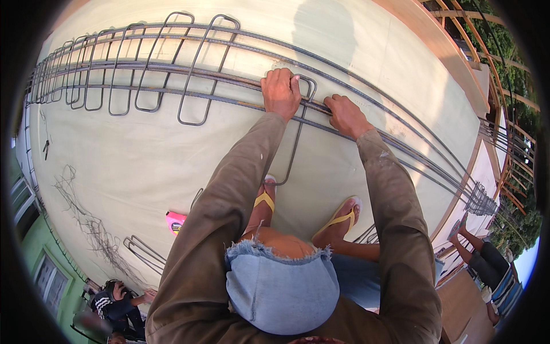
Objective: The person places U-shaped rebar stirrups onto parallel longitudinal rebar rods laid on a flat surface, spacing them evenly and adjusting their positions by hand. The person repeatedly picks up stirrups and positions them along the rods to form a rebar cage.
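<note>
Long steel rebars (197, 73) run across the pale floor in front of me. My left hand (281, 93) is closed over them at the near end of a bent wire stirrup (295, 143), whose one long side reaches down toward my feet. The left forearm hides the stirrup's other side. Just to the right, my right hand (348, 116) has its fingers curled round a rebar; its fingertips are partly hidden. Several more stirrups (197, 80) stand spaced along the bars to the left.
Tangled thin wire (94, 229) lies at the left, near a pink tape measure (175, 222) and loose stirrups (143, 252). My sandalled feet (338, 219) are close to the bars. One person (123, 304) sits at lower left; another (490, 266) is at right beside bundled stirrups (481, 200).
</note>
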{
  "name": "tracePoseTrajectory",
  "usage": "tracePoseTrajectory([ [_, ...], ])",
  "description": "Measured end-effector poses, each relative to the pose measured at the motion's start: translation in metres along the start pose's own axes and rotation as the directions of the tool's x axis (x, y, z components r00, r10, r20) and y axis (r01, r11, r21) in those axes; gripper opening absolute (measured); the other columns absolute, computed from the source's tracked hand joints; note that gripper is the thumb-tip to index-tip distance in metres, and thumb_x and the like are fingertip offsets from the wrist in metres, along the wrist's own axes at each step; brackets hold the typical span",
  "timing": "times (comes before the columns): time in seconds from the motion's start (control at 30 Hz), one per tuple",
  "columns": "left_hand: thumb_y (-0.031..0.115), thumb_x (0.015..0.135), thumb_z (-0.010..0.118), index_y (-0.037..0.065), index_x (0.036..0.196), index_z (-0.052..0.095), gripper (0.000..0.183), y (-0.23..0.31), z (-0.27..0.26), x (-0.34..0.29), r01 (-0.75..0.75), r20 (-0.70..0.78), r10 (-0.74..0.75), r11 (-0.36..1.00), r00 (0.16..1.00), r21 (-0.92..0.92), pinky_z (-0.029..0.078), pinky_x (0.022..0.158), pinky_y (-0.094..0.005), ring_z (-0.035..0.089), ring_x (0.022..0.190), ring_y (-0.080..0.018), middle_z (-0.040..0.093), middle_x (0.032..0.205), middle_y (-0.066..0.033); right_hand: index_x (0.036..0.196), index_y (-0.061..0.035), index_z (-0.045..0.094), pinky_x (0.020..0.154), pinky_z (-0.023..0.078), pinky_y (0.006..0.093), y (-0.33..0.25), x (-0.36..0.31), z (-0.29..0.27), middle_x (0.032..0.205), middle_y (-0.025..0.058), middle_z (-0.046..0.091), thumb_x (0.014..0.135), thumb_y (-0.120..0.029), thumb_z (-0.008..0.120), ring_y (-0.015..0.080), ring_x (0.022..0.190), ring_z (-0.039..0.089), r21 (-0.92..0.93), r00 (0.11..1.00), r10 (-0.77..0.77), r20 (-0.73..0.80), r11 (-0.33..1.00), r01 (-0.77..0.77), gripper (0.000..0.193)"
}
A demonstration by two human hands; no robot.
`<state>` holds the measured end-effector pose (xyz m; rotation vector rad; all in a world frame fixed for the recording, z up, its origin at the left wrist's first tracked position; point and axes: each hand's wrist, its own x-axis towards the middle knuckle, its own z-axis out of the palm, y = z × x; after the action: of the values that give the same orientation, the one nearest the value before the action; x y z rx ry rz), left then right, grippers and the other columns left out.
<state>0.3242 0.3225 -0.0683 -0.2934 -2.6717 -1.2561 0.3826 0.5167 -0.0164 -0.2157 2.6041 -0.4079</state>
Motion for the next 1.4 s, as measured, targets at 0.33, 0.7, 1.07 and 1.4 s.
tracePoseTrajectory([
  [0.33,0.02,0.095,0.064,0.002,0.094,0.057,0.019,0.009,-0.016,0.017,0.008,0.233,-0.015,1.0,0.972,0.029,0.047,0.08,-0.0503,0.058,0.095,-0.0376,0.061,0.096,-0.0156,0.117,0.0025,0.061,0.09,0.052,0.0487,0.003,0.003,-0.034,0.102,0.0249,0.069,0.089,-0.007,0.066,0.0418,0.103,0.065,0.125,0.994,0.105,0.04,0.986,-0.109,0.03],
  [0.7,0.025,0.094,0.067,0.011,0.097,0.073,0.015,0.011,-0.017,0.024,-0.189,0.265,0.13,0.959,0.956,0.209,0.04,0.083,-0.0439,0.055,0.097,-0.0283,0.059,0.093,-0.009,0.1,-0.0033,0.064,0.085,0.052,0.0478,0.034,0.037,0.0,0.101,0.0173,0.065,0.092,-0.019,0.067,0.0366,0.1,0.062,0.013,0.901,0.083,-0.426,0.996,-0.086,0.018],
  [1.07,0.027,0.093,0.069,0.016,0.096,0.075,0.013,-0.009,-0.01,0.027,-0.316,0.138,0.295,0.933,0.946,0.172,0.035,0.085,-0.0421,0.052,0.095,-0.0234,0.057,0.091,-0.0013,0.094,-0.0022,0.071,0.086,0.048,0.0496,0.008,0.006,0.0,0.094,0.0188,0.063,0.097,-0.024,0.061,0.0389,0.098,0.059,0.332,0.958,0.219,-0.186,0.931,-0.148,0.025],
  [1.4,0.027,0.093,0.069,0.015,0.093,0.075,0.014,-0.015,-0.007,0.035,-0.304,0.196,0.274,0.942,0.942,0.145,0.036,0.085,-0.0411,0.053,0.093,-0.0237,0.059,0.091,-0.002,0.117,-0.0067,0.068,0.089,0.048,0.049,0.045,0.042,-0.018,0.116,0.0183,0.063,0.095,-0.022,0.063,0.0374,0.107,0.058,0.053,0.797,0.219,-0.563,0.972,-0.229,0.027],
])
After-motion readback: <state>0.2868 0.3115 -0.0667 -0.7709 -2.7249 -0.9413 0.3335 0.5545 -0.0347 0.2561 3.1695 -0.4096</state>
